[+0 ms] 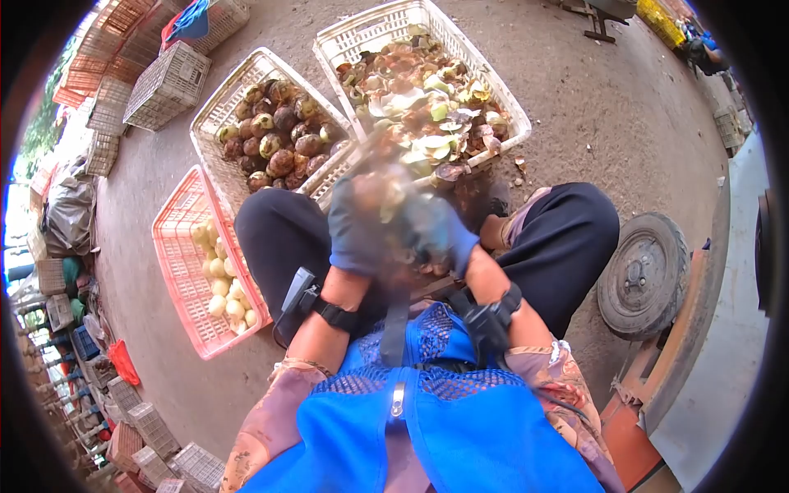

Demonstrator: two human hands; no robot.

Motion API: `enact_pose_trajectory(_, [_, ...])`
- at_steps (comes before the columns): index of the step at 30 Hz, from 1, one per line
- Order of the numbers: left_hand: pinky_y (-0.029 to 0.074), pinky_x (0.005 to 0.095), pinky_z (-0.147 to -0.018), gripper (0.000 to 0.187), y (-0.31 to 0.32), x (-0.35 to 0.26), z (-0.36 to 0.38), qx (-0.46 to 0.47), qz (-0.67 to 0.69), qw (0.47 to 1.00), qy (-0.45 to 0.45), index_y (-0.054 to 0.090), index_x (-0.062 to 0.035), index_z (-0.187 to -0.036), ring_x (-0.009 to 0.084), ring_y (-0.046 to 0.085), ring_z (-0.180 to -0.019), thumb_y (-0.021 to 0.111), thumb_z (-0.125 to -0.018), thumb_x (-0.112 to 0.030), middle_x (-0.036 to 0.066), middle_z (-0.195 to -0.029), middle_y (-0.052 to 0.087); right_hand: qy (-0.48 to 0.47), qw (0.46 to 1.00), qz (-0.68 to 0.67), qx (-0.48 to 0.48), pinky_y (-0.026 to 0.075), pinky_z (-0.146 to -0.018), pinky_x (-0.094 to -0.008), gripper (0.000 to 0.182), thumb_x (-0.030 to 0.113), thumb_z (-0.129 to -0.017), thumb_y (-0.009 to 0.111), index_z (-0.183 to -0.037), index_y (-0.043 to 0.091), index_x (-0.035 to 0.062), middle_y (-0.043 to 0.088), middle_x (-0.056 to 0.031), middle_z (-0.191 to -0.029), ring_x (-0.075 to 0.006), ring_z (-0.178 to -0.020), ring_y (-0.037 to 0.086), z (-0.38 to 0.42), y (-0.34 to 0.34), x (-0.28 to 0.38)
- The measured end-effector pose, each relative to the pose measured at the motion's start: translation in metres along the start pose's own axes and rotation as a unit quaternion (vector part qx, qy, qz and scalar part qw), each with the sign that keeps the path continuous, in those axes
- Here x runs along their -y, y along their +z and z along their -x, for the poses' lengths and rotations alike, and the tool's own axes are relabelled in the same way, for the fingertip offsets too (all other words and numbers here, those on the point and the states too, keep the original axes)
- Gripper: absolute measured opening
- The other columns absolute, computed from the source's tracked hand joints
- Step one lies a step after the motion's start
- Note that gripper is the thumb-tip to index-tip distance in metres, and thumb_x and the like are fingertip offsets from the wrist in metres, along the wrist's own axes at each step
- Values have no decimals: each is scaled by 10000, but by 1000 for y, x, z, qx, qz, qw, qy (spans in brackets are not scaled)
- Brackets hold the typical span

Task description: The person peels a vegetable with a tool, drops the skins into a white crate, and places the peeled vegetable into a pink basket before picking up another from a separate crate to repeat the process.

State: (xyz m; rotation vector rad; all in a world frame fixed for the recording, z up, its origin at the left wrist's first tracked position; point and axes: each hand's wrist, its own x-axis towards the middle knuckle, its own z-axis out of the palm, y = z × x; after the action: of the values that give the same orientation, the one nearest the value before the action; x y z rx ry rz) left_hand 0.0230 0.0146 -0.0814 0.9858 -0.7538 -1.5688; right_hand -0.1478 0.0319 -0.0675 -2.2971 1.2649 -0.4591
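Head view showed a seated person in a blue vest, knees spread, with both gloved hands brought together over the lap. The left hand and the right hand were curled around a brownish fruit held between them, close to the body and above the gap between the legs, probably so that scraps could drop clear of the clothes. Motion blur smeared that spot, so whether a knife or other tool was in either hand could not be told; the fruit itself seemed to be gripped by both sets of fingers.

Three baskets lay on the floor in an arc within arm's reach. The middle basket, just ahead of the left knee, held whole dark fruits with green caps. The far basket, ahead of the right knee, was heaped with split husks and pale peelings, and a few bits lay spilled on the floor beside it. The pink basket, touching the left thigh, held smooth, pale, peeled pieces along its near side. This spread put raw stock, waste and clean pieces in separate places around the sitter.

A small wheel lay flat near the right knee. More stacked crates stood well apart at the upper left.
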Motion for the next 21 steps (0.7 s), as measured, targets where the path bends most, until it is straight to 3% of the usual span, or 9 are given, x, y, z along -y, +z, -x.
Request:
enact_pose_trajectory(3, [505,459,-899,510,26,-27,10,-19,218,969,-117,599,-77,-1214,289,621,-1014,609,-898,-477,91,-1147,650,149,926,-318,-140,491,-620,-326,192,212,-903,608,-951,637,28,634,-56,-775,-159,-664,569,6,-2,2])
enact_pose_trajectory(6, [512,447,-849,430,13,-9,4,-36,225,968,-107,629,-109,-1158,269,628,-957,604,-908,-457,71,-1097,669,93,928,-263,-248,496,-620,-365,193,210,-920,579,-972,624,30,663,-116,-810,-243,-658,615,13,7,1])
enact_pose_trajectory(8, [519,424,-825,385,1,1,-2,-35,226,969,-94,639,-119,-1129,250,631,-938,604,-914,-436,62,-1071,676,117,947,-208,-216,496,-622,-385,176,197,-924,561,-959,618,34,656,-145,-812,-298,-693,622,14,-16,28])
enact_pose_trajectory(9, [511,373,-783,327,-4,4,-4,-45,48,998,3,640,-121,-1095,207,620,-896,599,-927,-400,42,-1006,659,144,960,-151,-187,495,-624,-405,161,183,-927,543,-946,612,39,648,-174,-815,-353,-728,629,14,-27,41])
enact_pose_trajectory(11, [495,270,-698,219,8,-10,-5,-55,-307,931,192,641,-126,-1025,121,597,-812,589,-953,-326,4,-875,624,153,969,-137,-137,488,-654,-450,141,175,-901,537,-942,596,54,624,-209,-837,-424,-816,599,12,-27,50])
enact_pose_trajectory(12, [472,249,-688,180,31,-20,6,-47,-72,981,173,636,-121,-1008,85,553,-773,569,-972,-284,-21,-848,584,149,972,-114,-142,502,-650,-460,147,207,-886,556,-933,600,75,634,-191,-822,-400,-773,618,12,-20,50])
enact_pose_trajectory(15, [460,231,-702,154,-12,8,-8,-94,-354,892,265,633,-110,-1004,65,532,-778,557,-983,-243,-37,-868,579,149,978,-81,-122,522,-664,-467,165,237,-867,582,-937,608,91,652,-176,-818,-376,-752,645,9,-17,51])
enact_pose_trajectory(19, [458,226,-719,165,19,-13,3,-52,-285,914,283,629,-98,-1014,69,535,-788,568,-978,-247,-50,-873,578,225,972,-14,-63,522,-637,-477,207,234,-852,601,-972,605,65,669,-171,-836,-370,-701,655,-2,-10,41])
enact_pose_trajectory(21, [486,269,-758,188,11,-8,-2,-16,-216,965,147,635,-77,-1037,111,569,-831,590,-964,-245,-17,-907,602,256,965,-17,-55,522,-623,-481,227,238,-850,605,-984,603,55,673,-168,-840,-368,-678,658,-3,-7,33])
